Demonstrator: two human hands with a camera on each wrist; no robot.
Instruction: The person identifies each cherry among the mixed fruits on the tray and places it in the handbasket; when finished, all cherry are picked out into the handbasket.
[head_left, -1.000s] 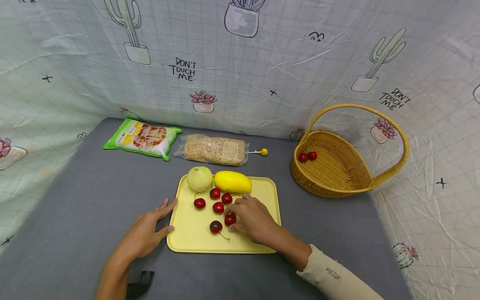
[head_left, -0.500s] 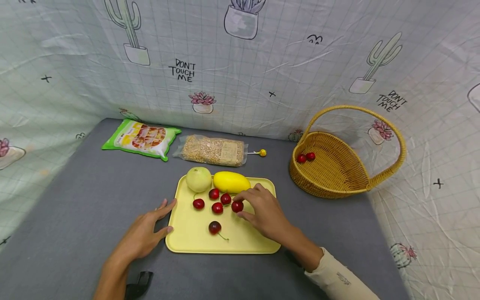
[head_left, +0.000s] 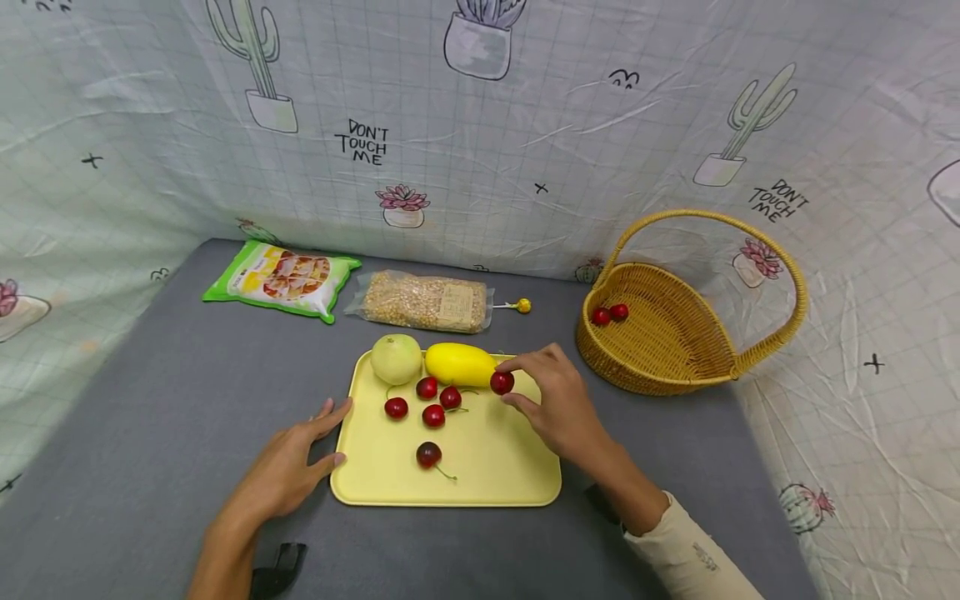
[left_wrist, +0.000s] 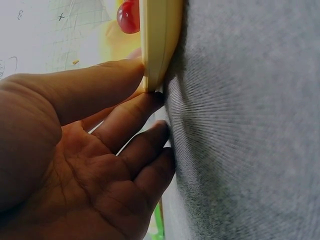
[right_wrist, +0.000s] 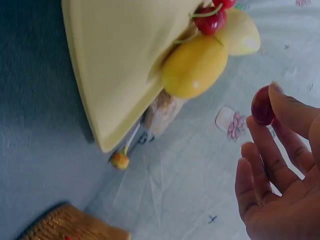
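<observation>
My right hand (head_left: 558,408) pinches a dark red cherry (head_left: 502,382) between thumb and fingertips, held above the right part of the yellow tray (head_left: 495,467). The right wrist view shows this cherry (right_wrist: 262,106) lifted clear of the tray. My left hand (head_left: 288,467) touches the tray's left edge with thumb and fingers fairly straight. On the tray lie several cherries, among them a darker cherry (head_left: 429,454) with a green stem near the front. A pale green round fruit (head_left: 397,359) and a yellow oval melon-like fruit (head_left: 459,365) sit along the back.
A wicker basket (head_left: 645,379) with a tall handle stands at the right, two cherries (head_left: 610,314) inside. Behind the tray lie a green-and-white food packet (head_left: 281,279), a clear bag of yellowish grains (head_left: 427,302) and a yellow lollipop (head_left: 522,306). Printed cloth hangs behind.
My right hand has picked a cherry up from the tray's front middle and carried it right and back, past the yellow fruit's end. The left hand stays at the tray edge.
</observation>
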